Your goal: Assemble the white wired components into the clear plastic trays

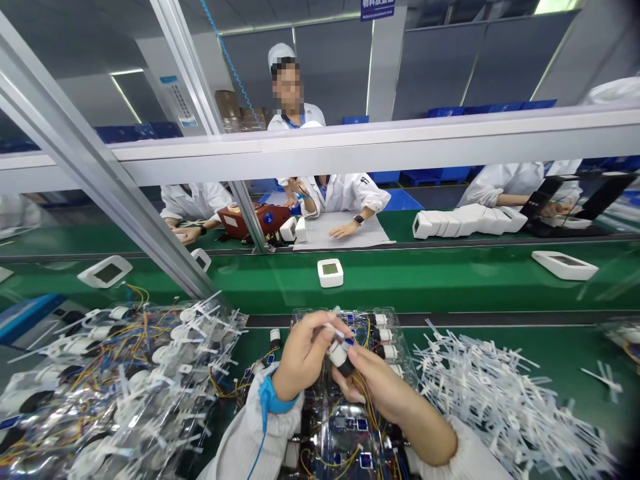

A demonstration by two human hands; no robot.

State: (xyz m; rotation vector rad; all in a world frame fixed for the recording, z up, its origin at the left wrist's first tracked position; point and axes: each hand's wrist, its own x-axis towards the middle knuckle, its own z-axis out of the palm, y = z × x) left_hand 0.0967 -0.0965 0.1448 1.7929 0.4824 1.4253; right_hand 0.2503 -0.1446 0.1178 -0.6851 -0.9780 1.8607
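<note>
Between my two hands is a small white cylindrical part with a black end (341,359), tilted, with yellow wires hanging below it. My left hand (306,350), with a blue strap on its wrist, closes its fingers around the part's upper end, where a pale strip shows. From the right, my right hand (377,383) pinches the same part's side. A small dark blue piece lies by its fingertips. Below both hands sits a clear plastic tray (330,437) with similar wired parts and small blue boards. The fingers partly hide the held part.
Wired parts with white strips (145,373) are heaped at left. A pile of white plastic strips (500,393) lies at right. White display devices (331,273) sit on the green conveyor belt (430,280) ahead. Metal posts (100,140) cross the left; co-workers sit opposite.
</note>
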